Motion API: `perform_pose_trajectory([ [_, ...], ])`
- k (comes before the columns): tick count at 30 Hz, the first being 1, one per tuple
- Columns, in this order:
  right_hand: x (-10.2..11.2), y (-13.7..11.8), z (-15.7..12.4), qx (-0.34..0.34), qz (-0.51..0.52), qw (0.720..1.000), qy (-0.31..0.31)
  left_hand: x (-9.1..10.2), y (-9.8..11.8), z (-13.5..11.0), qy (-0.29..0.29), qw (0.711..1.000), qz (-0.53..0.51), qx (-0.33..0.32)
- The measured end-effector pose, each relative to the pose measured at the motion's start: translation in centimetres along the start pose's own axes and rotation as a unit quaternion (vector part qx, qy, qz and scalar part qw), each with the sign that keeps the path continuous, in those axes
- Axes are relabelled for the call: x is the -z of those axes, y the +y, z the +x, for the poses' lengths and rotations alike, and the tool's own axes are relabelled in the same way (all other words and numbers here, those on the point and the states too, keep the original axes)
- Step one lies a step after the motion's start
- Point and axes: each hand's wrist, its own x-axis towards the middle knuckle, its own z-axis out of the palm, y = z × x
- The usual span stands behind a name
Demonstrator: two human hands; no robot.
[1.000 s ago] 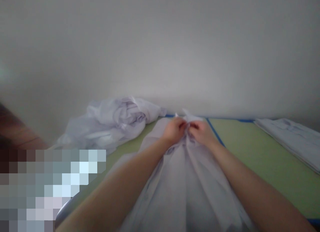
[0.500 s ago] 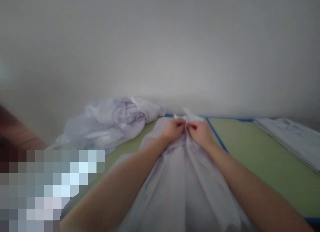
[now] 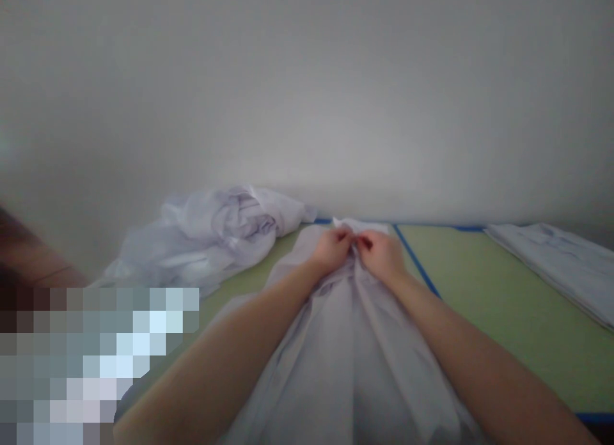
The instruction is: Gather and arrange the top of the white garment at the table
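Both our hands meet at far end of white shirt [image 3: 355, 349] — left hand [image 3: 330, 250] and right hand [image 3: 381, 253] side by side, fingertips pinching cloth near collar. Shirt lies flat along green table [image 3: 503, 304], running from our body toward wall, between our forearms. Crumpled pile of white garments [image 3: 215, 234] near left — folded stack [image 3: 556, 263] well apart at right edge. Blue tape line [image 3: 417, 263] just beside right hand.

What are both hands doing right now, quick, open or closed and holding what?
Left hand: closed, pinching the top edge of the white garment.
Right hand: closed, pinching the same edge, right beside the left.
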Motion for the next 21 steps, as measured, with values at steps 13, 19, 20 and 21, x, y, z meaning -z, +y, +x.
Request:
perform_pose_trajectory([
  [13, -1.2, 1.6, 0.8, -0.132, 0.292, 0.946, -0.057, 0.0, 0.1, 0.0, -0.005, 1.000, 0.019, -0.008],
  [19, -2.1, 2.5, 0.9, -0.252, 0.516, 0.812, -0.103, 0.2, 0.5, -0.4, 0.001, 0.999, -0.024, -0.045],
  [20, -2.1, 2.6, 0.9, -0.265, 0.535, 0.796, -0.104, 0.2, 0.6, -0.4, 0.002, 0.998, -0.030, -0.049],
  [21, -2.1, 2.7, 0.9, -0.273, 0.546, 0.785, -0.105, 0.2, 0.7, -0.5, 0.003, 0.998, -0.028, -0.050],
])
